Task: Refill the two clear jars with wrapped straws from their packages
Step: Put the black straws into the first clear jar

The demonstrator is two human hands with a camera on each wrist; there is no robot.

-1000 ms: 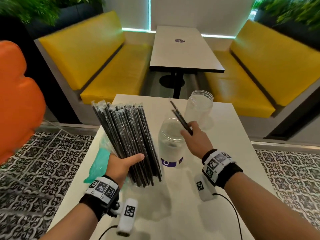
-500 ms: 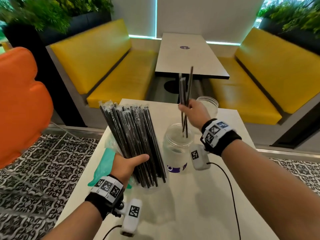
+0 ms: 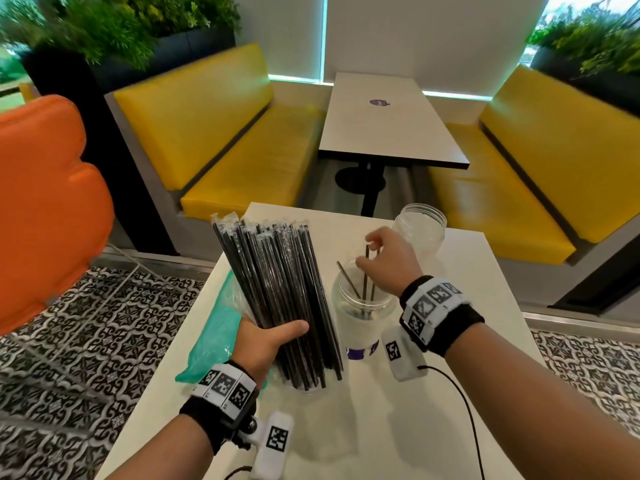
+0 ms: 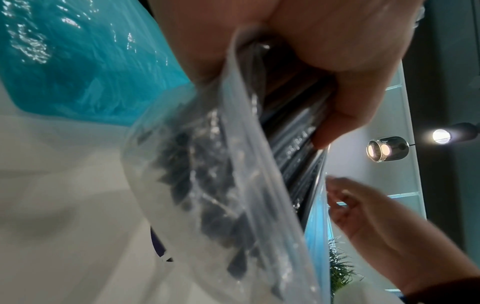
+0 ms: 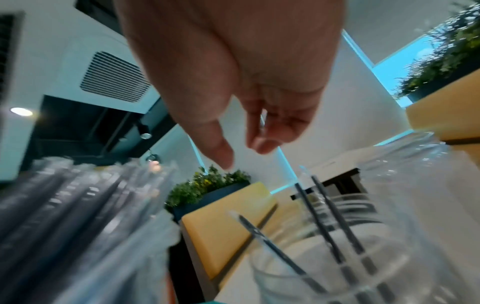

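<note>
Left hand gripping black wrapped straws in clear package, teal bag behind, right hand nearby

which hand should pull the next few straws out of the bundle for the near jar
Right. The right hand is open over the near jar, beside the bundle of wrapped straws, with nothing in it. The left hand grips that bundle upright and cannot let go.

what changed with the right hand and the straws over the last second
The right hand swung its few straws upright, lowered them into the near jar and let go; three straws now stand in the jar, and the hand hovers open above them. The left hand holds the straw bundle as before, and the far jar is unmoved.
</note>
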